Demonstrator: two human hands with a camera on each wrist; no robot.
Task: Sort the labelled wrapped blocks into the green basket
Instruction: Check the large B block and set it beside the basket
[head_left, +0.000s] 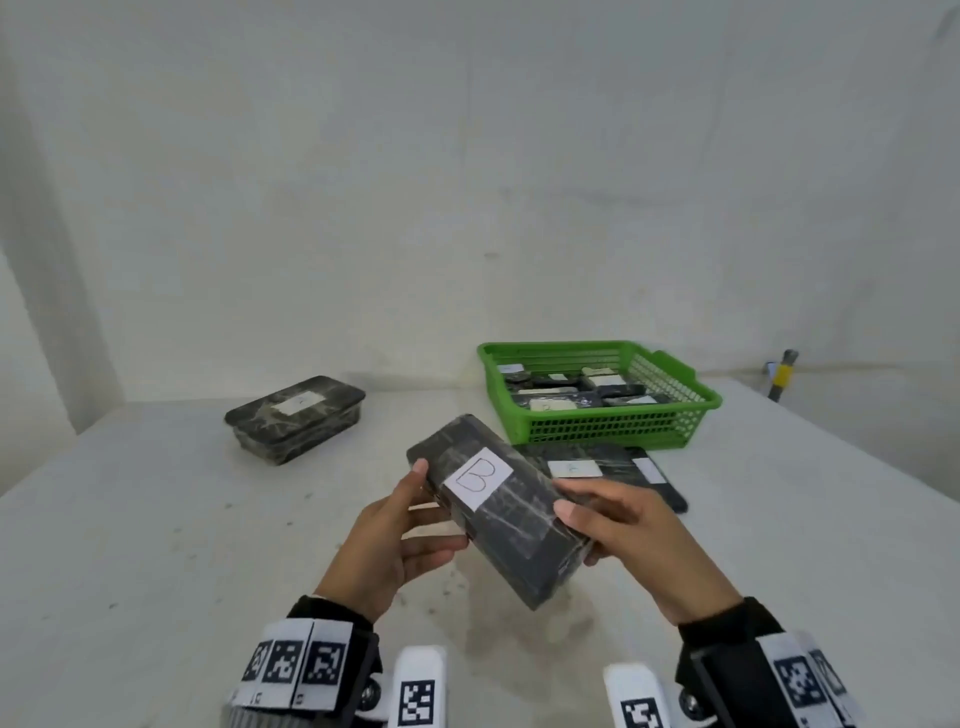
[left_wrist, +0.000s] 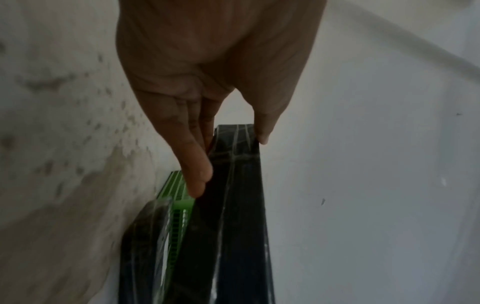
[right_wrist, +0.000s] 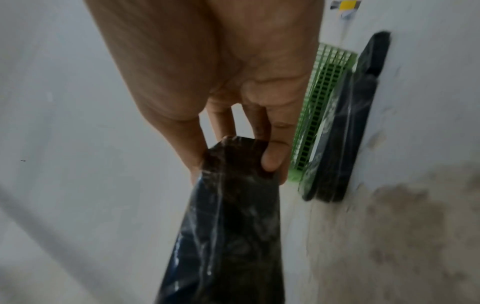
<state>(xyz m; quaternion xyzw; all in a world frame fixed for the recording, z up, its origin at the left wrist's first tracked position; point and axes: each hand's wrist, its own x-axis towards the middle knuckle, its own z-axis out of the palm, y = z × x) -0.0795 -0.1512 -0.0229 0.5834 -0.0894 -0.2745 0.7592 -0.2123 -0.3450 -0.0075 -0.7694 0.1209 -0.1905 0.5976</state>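
A black wrapped block (head_left: 498, 512) with a white label marked "B" is held above the table between both hands. My left hand (head_left: 402, 530) grips its left edge, thumb on top and fingers beneath. My right hand (head_left: 613, 525) grips its right edge the same way. In the wrist views the block (left_wrist: 233, 205) (right_wrist: 233, 216) shows as a dark slab pinched by thumb and fingers. The green basket (head_left: 691, 402) sits at the back right, holding several labelled blocks. Two flat labelled blocks (head_left: 597, 465) lie just in front of it. Another wrapped block (head_left: 296, 418) rests at the back left.
The white table (head_left: 156, 545) has stains near its front. A white wall stands close behind. A grey and yellow object (head_left: 782, 374) is at the far right, beyond the basket.
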